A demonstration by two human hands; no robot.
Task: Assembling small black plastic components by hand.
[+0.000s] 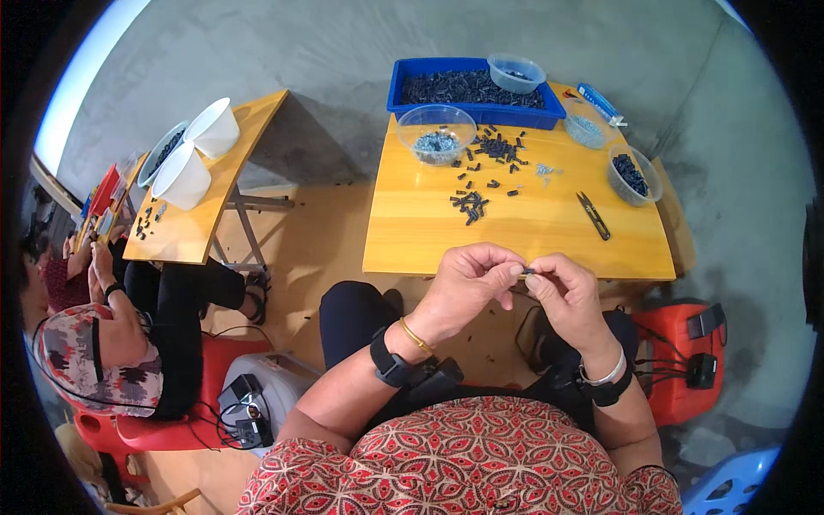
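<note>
Left hand (pixel 468 287) and right hand (pixel 562 292) both pinch one small black plastic part (pixel 530 272) between fingertips, held just off the near edge of the yellow wooden table (pixel 429 232). Risk: shallow fingertip grip (piece barely visible) could let it slip and drop to the floor between the knees.

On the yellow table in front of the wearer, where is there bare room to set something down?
The near left part of the yellow table is bare, between its near edge and the loose black parts. A smaller bare patch lies below the snips. The far edge is crowded: blue bin, clear bowls.
</note>
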